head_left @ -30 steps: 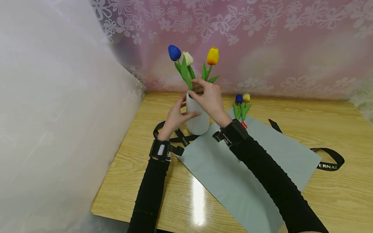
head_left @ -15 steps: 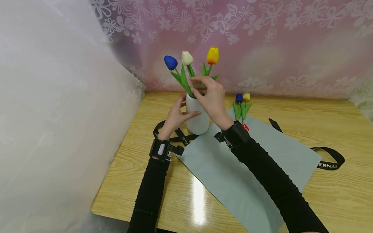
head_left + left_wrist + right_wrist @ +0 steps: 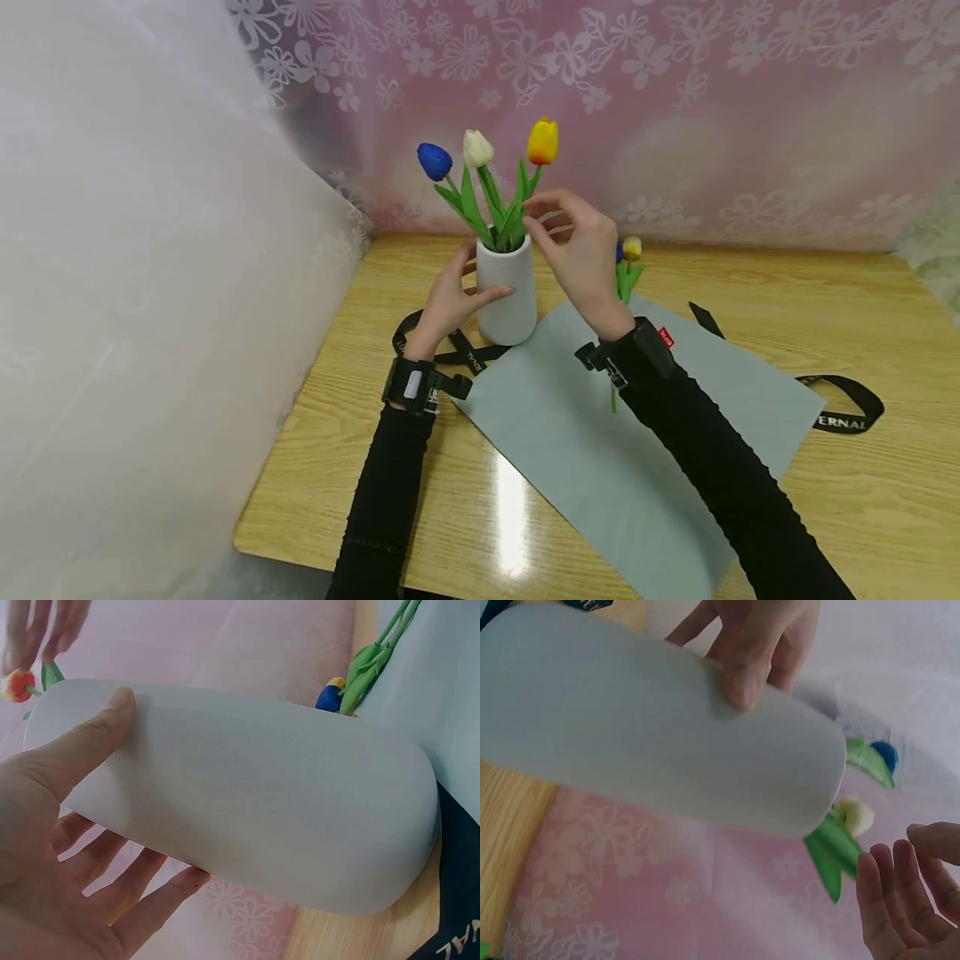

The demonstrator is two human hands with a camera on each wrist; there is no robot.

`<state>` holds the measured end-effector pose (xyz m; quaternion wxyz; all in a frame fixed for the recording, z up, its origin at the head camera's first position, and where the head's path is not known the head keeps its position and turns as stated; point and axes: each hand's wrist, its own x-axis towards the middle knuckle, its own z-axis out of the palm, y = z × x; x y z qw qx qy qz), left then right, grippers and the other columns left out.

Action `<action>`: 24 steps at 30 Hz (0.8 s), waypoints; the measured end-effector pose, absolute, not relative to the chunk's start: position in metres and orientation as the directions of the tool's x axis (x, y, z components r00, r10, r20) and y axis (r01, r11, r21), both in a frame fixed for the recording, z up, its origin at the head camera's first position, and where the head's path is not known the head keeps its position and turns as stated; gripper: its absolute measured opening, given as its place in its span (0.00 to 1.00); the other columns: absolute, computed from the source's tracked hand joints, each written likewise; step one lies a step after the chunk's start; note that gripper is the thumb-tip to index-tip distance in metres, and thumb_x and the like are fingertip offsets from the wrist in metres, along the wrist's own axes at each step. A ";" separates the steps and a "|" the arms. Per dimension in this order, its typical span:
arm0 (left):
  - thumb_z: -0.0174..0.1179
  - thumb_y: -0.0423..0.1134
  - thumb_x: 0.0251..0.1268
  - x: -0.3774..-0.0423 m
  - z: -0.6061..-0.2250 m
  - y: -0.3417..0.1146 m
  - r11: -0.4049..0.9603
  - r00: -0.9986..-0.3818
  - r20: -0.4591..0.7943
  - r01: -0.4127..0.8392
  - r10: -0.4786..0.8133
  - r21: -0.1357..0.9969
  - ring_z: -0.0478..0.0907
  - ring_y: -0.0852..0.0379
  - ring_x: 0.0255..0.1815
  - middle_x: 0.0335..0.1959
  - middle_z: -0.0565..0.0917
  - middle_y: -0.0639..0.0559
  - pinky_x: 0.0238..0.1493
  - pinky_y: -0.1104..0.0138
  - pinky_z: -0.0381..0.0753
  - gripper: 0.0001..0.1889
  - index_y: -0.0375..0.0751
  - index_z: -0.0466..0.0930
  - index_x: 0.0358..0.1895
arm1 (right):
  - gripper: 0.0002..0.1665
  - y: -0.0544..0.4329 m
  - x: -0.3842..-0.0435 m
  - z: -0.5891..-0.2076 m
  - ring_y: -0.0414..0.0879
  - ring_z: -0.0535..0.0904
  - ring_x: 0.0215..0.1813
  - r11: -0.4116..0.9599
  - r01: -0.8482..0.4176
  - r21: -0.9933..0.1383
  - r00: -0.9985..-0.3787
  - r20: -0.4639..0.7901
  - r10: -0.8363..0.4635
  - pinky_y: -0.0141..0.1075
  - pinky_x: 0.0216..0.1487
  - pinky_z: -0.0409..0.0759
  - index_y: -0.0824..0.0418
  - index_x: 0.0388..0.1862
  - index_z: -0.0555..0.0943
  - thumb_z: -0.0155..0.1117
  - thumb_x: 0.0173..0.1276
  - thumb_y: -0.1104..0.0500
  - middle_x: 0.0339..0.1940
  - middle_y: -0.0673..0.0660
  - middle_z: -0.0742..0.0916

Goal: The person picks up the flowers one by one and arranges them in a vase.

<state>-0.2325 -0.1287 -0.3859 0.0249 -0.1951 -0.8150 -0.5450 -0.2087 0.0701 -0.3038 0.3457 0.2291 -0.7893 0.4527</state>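
A white vase stands on the wooden table with a blue tulip, a white tulip and a yellow-orange tulip fanned out of its mouth. My left hand grips the vase from the left; in the left wrist view its thumb presses the near side while the fingers reach round behind. Beside the flowers on the right is my right hand, fingertips close to the green leaves. The right wrist view shows those fingers loosely bent, with nothing between them.
A grey-blue sheet covers much of the table right of the vase. At its far edge lie a pale yellow tulip and a blue one, partly behind my right hand. Black lettered ribbon lies at right, more ribbon by the vase base.
The blue tulip has tipped left and lower, away from the white one. My right hand has drawn back rightward from the stems, uncovering the vase's mouth. The left hand keeps its hold.
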 end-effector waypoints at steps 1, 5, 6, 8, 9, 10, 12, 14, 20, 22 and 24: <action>0.73 0.46 0.62 -0.232 -0.386 -0.128 0.331 -0.924 0.252 0.344 0.289 0.879 0.66 0.42 0.74 0.75 0.67 0.49 0.63 0.50 0.81 0.44 0.52 0.59 0.79 | 0.11 0.075 -0.209 -0.305 0.50 0.87 0.37 0.491 -0.664 -0.564 -0.662 0.748 -0.038 0.40 0.41 0.88 0.63 0.49 0.86 0.70 0.70 0.61 0.41 0.59 0.89; 0.74 0.45 0.61 -0.232 -0.386 -0.128 0.329 -0.925 0.253 0.342 0.284 0.880 0.66 0.43 0.74 0.75 0.67 0.49 0.63 0.50 0.81 0.45 0.52 0.58 0.79 | 0.13 0.098 -0.212 -0.310 0.50 0.87 0.38 0.517 -0.614 -0.597 -0.691 0.722 0.013 0.32 0.43 0.86 0.63 0.50 0.85 0.70 0.70 0.59 0.42 0.58 0.89; 0.74 0.45 0.61 -0.232 -0.386 -0.128 0.329 -0.925 0.254 0.342 0.284 0.880 0.66 0.43 0.74 0.75 0.67 0.49 0.63 0.50 0.80 0.45 0.51 0.58 0.79 | 0.13 0.104 -0.213 -0.312 0.51 0.87 0.39 0.522 -0.598 -0.608 -0.701 0.712 0.026 0.30 0.43 0.85 0.63 0.51 0.85 0.70 0.71 0.58 0.43 0.59 0.89; 0.74 0.45 0.62 -0.232 -0.386 -0.127 0.328 -0.924 0.251 0.341 0.287 0.881 0.66 0.44 0.74 0.75 0.67 0.49 0.63 0.50 0.80 0.45 0.51 0.58 0.79 | 0.14 0.116 -0.216 -0.317 0.51 0.86 0.39 0.533 -0.564 -0.630 -0.720 0.692 0.056 0.25 0.43 0.82 0.63 0.51 0.85 0.69 0.71 0.59 0.44 0.59 0.88; 0.74 0.45 0.62 -0.232 -0.386 -0.127 0.328 -0.925 0.249 0.340 0.288 0.881 0.66 0.44 0.74 0.75 0.67 0.49 0.64 0.50 0.80 0.45 0.51 0.58 0.79 | 0.14 0.122 -0.218 -0.320 0.52 0.86 0.39 0.540 -0.544 -0.642 -0.731 0.679 0.071 0.23 0.42 0.81 0.63 0.52 0.85 0.69 0.71 0.59 0.44 0.59 0.88; 0.74 0.45 0.62 -0.232 -0.386 -0.127 0.329 -0.926 0.247 0.337 0.286 0.882 0.66 0.44 0.75 0.75 0.67 0.50 0.64 0.50 0.80 0.45 0.51 0.58 0.79 | 0.14 0.127 -0.219 -0.323 0.53 0.86 0.40 0.548 -0.527 -0.650 -0.741 0.667 0.079 0.22 0.42 0.80 0.63 0.52 0.85 0.69 0.71 0.59 0.45 0.59 0.88; 0.74 0.46 0.62 -0.232 -0.385 -0.128 0.333 -0.929 0.241 0.330 0.281 0.883 0.66 0.44 0.75 0.76 0.67 0.49 0.64 0.50 0.79 0.45 0.51 0.58 0.79 | 0.14 0.137 -0.221 -0.329 0.54 0.85 0.41 0.574 -0.490 -0.656 -0.761 0.643 0.084 0.22 0.40 0.77 0.63 0.53 0.85 0.68 0.72 0.59 0.47 0.60 0.88; 0.74 0.46 0.62 -0.232 -0.384 -0.128 0.337 -0.930 0.240 0.328 0.277 0.883 0.66 0.44 0.74 0.76 0.67 0.49 0.64 0.50 0.79 0.45 0.50 0.58 0.79 | 0.14 0.145 -0.223 -0.336 0.56 0.86 0.41 0.606 -0.447 -0.658 -0.785 0.613 0.087 0.24 0.39 0.75 0.64 0.54 0.84 0.68 0.72 0.59 0.47 0.61 0.88; 0.73 0.46 0.62 -0.232 -0.384 -0.128 0.342 -0.925 0.251 0.342 0.284 0.875 0.66 0.43 0.74 0.75 0.67 0.48 0.64 0.49 0.79 0.44 0.49 0.59 0.79 | 0.17 0.162 -0.226 -0.360 0.59 0.85 0.41 0.702 -0.284 -0.653 -0.895 0.443 0.050 0.34 0.36 0.76 0.65 0.57 0.80 0.66 0.74 0.58 0.46 0.64 0.87; 0.73 0.46 0.62 -0.232 -0.385 -0.128 0.343 -0.925 0.251 0.343 0.285 0.874 0.67 0.43 0.74 0.75 0.67 0.48 0.64 0.49 0.79 0.44 0.49 0.59 0.79 | 0.17 0.167 -0.227 -0.369 0.59 0.85 0.39 0.737 -0.245 -0.630 -0.924 0.382 0.019 0.36 0.32 0.75 0.66 0.57 0.79 0.65 0.75 0.58 0.45 0.65 0.87; 0.73 0.45 0.62 -0.232 -0.385 -0.127 0.341 -0.925 0.250 0.342 0.286 0.876 0.67 0.43 0.74 0.75 0.67 0.48 0.64 0.49 0.79 0.44 0.49 0.59 0.79 | 0.17 0.171 -0.228 -0.377 0.58 0.84 0.36 0.767 -0.218 -0.604 -0.944 0.329 -0.009 0.36 0.28 0.75 0.67 0.56 0.79 0.65 0.75 0.58 0.44 0.65 0.86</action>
